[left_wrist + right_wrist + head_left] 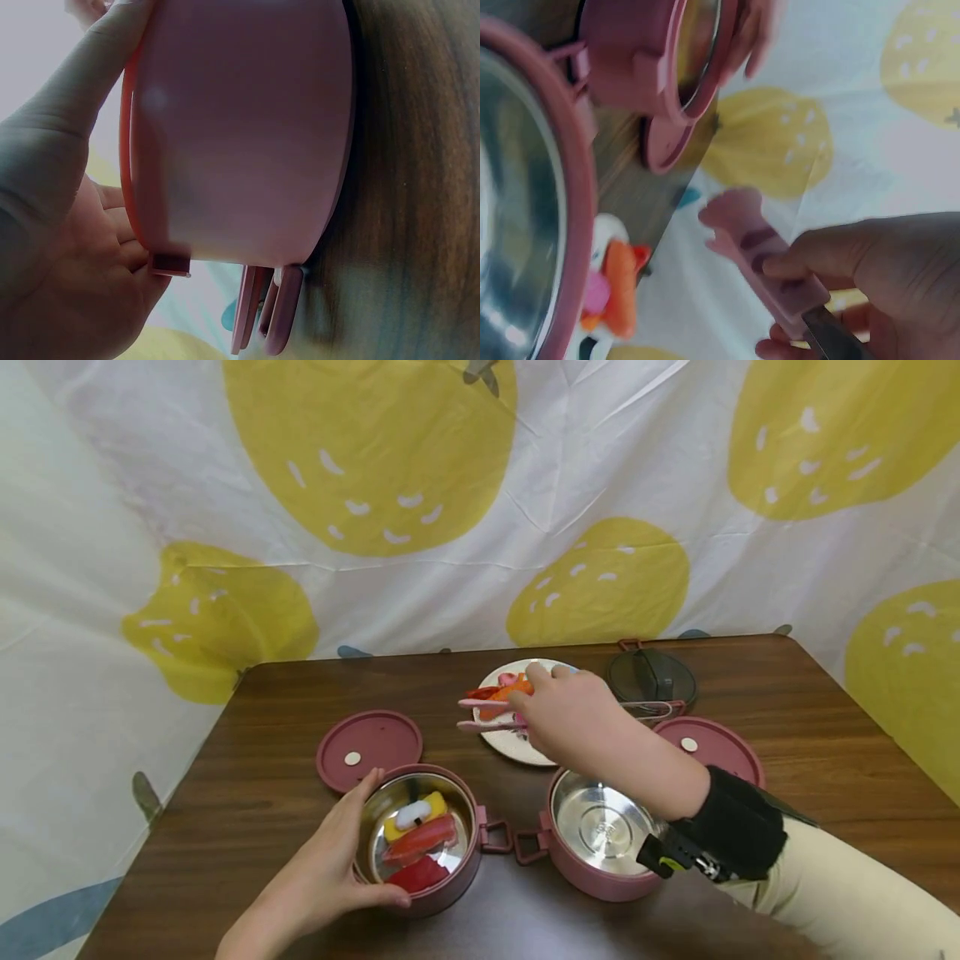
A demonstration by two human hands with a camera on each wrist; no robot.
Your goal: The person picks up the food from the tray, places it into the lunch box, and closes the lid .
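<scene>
My left hand holds a pink pot by its side, thumb at the near rim and fingers at the far side. Inside this steel-lined pot lie a yellow-and-white toy sushi piece, a long red piece and a darker red piece. My right hand grips pink-tipped tongs with thin metal arms. Their tips stand apart with nothing between them, over the left part of a white plate. Orange, red and pink toy food lies on that plate, partly hidden by the hand.
A second pink pot sits to the right, its visible interior bare steel, under my right forearm. One maroon lid lies behind the left pot, another maroon lid behind the right. A dark glass lid is at the back right.
</scene>
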